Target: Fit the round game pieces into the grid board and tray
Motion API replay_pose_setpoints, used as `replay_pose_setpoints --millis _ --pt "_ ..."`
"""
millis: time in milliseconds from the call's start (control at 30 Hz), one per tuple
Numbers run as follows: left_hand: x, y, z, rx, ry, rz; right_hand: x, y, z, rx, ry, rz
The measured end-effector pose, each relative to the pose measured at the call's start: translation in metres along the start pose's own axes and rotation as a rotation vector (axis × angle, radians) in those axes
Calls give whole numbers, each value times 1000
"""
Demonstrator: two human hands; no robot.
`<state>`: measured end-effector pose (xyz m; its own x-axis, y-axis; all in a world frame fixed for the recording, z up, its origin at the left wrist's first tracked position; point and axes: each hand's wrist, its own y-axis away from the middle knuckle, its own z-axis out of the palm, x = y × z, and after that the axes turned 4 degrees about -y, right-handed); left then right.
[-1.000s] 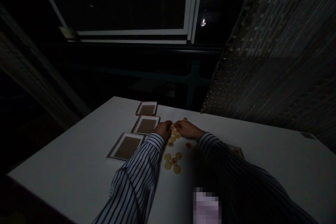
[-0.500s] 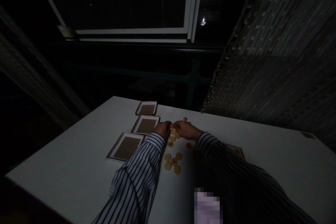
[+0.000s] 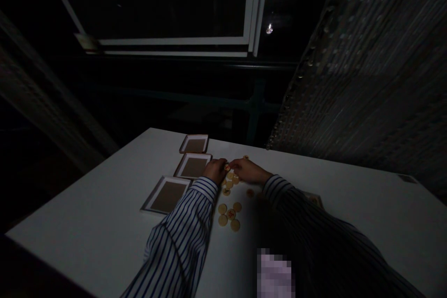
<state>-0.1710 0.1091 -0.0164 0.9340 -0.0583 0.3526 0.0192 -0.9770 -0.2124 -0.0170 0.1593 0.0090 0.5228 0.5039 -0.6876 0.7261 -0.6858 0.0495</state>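
Observation:
My left hand [image 3: 215, 170] is closed, with curled fingertips against the left side of a round Chinese chess piece [image 3: 227, 167] with a red mark. From the other side, the pinched fingers of my right hand [image 3: 249, 171] meet the same piece. Just below my hands lies a loose cluster of pale wooden chess pieces [image 3: 229, 176], one marked piece [image 3: 226, 191] at its near end. Closer to me, several plain pieces [image 3: 222, 220] surround a red-marked piece [image 3: 231, 214]. A dark reddish piece [image 3: 250, 193] lies below my right wrist.
Three shallow open box parts [image 3: 169, 197] stand in a row left of my hands on the white table [image 3: 87, 205]. A small flat box [image 3: 314, 200] is partly behind my right sleeve. Beaded string curtain [image 3: 335, 102] hangs beyond the table at right. A pixelated patch covers the near edge.
My hands stay almost in place around the red-marked piece, which shows more plainly between the fingertips now. The other pieces keep their arrangement; the view has shifted slightly.

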Motion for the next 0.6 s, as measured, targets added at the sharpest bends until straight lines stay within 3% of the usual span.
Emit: replay_pose_setpoints --millis 400,600 --pt "9 10 -16 173 106 74 -13 19 -20 107 -125 -45" --pt "17 16 -17 316 218 118 -9 26 -28 208 -201 -103"
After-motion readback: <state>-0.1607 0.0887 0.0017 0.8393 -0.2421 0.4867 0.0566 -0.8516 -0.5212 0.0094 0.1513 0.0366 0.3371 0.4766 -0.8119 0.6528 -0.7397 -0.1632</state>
